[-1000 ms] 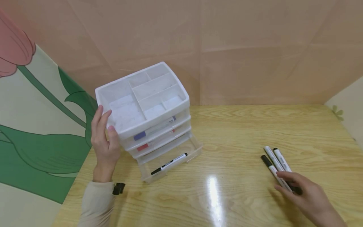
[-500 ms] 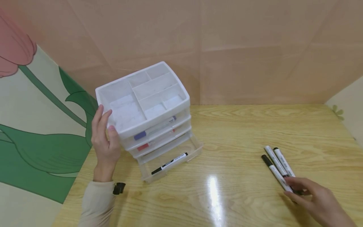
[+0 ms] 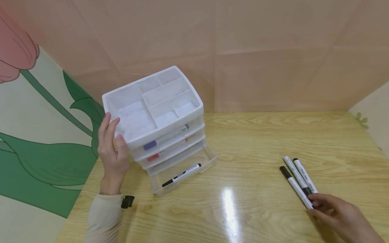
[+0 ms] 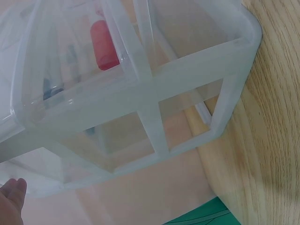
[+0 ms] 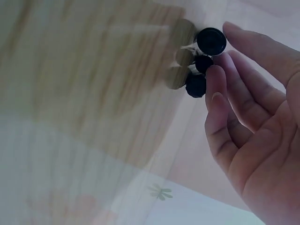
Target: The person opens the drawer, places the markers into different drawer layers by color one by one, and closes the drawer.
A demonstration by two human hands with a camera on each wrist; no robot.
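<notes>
A white plastic drawer organizer (image 3: 170, 111) stands at the left of the table. My left hand (image 3: 110, 152) rests on its left side, fingertips at the top rim and thumb near the front corner. Its bottom drawer (image 3: 209, 163) is pulled out, with a black-capped marker (image 3: 182, 175) lying in it. At the right, my right hand (image 3: 340, 212) pinches the near ends of three white-and-black markers (image 3: 299, 180), thumb on the left side and fingers on the right. In the right wrist view, the black marker ends (image 5: 211, 42) sit close together at the fingertips.
The closed upper drawers show a blue-capped marker (image 3: 150, 145) and a red-capped marker (image 3: 153, 157) through their fronts. Several divided compartments form the organizer's top. Behind the wooden table (image 3: 249, 141) rises a cloth-covered wall (image 3: 258, 60).
My right hand has slid back and right along the markers to their near ends, drawing its fingers in around them. The markers have barely shifted. My left hand and the organizer stay put.
</notes>
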